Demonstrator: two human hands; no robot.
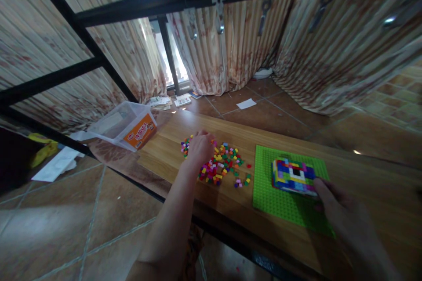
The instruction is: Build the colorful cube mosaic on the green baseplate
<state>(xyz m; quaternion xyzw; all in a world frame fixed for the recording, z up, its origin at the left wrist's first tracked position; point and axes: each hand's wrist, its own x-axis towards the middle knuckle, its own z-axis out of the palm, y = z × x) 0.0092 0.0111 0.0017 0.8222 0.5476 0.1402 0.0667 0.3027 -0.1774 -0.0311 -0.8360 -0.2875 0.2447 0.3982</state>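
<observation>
My left hand (200, 147) reaches into a pile of small coloured toy bricks (219, 162) on the wooden bench top. Its fingers are curled down and closed, and what lies between them is hidden. With thumb and fingers my right hand (336, 199) grips the right edge of a multicoloured block built from toy bricks (283, 178). White bricks frame a dark square opening on the block's visible face. The block is tilted over a green studded baseplate (263, 199), whose lower right is partly covered by that hand.
A clear plastic bin (110, 125) with an orange label stands at the bench's left end. Black metal bars (145, 4) cross above, with hooks hanging from them. Papers (246, 103) lie on the tiled floor by the curtains. Several loose bricks (238, 183) lie between pile and baseplate.
</observation>
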